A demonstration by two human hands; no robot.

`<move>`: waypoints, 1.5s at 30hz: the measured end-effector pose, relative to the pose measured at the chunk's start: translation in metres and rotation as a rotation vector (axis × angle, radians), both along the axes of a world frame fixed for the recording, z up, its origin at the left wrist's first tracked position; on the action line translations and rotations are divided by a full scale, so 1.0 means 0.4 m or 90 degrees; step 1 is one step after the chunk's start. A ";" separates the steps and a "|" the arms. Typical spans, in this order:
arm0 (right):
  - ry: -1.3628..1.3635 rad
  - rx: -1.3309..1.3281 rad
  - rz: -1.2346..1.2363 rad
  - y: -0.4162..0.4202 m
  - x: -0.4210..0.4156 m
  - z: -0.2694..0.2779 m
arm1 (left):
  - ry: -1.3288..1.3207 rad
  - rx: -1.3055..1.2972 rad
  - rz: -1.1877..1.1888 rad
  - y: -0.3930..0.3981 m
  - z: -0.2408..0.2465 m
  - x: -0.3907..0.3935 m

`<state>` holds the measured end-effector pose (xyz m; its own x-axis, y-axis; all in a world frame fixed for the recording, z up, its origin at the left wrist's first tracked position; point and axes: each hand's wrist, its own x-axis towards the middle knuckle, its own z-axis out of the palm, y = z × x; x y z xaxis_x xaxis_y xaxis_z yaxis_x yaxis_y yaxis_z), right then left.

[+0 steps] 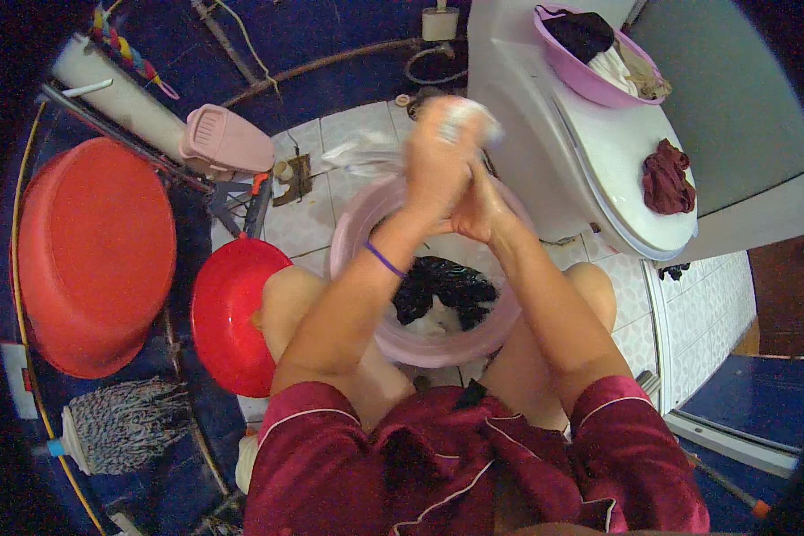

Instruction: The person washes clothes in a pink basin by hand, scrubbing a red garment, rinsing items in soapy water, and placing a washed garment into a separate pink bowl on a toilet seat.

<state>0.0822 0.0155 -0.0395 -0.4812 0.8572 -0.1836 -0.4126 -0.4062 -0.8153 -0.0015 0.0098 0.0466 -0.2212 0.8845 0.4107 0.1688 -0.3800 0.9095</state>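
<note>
My left hand [439, 171], with a purple band on its wrist, is raised over the far side of a pink basin [355, 234]. It is shut on a blurred white and reddish object [469, 120], perhaps a small container. Just below, my right hand [482, 211] is cupped with its thumb spread, close against the left; its fingertips are partly hidden. Wet black cloth [445, 288] lies in the basin, with a pale patch of water or suds [435, 318] at its near side. The basin stands on the floor between my knees.
To the right, a toilet lid [616, 154] carries a purple basin of clothes [576, 74] and a crumpled maroon cloth [668, 177]. Left are a red basin [231, 321], a large red tub [100, 261], a mop head [127, 422] and a pink lidded bin [228, 141]. Clear plastic [362, 151] lies on the tiles.
</note>
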 end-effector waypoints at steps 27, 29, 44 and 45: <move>0.194 -0.085 -0.193 0.029 0.074 0.044 | 0.188 0.064 0.047 0.015 -0.081 0.035; 0.299 -0.005 -0.085 0.048 0.116 0.010 | 0.198 0.211 -0.072 -0.034 -0.082 0.102; 0.475 0.214 -0.008 0.071 0.042 -0.069 | 0.310 0.118 -0.100 -0.068 -0.059 0.110; 0.545 0.260 0.043 0.074 0.035 -0.076 | 0.297 0.022 -0.038 -0.027 -0.056 0.069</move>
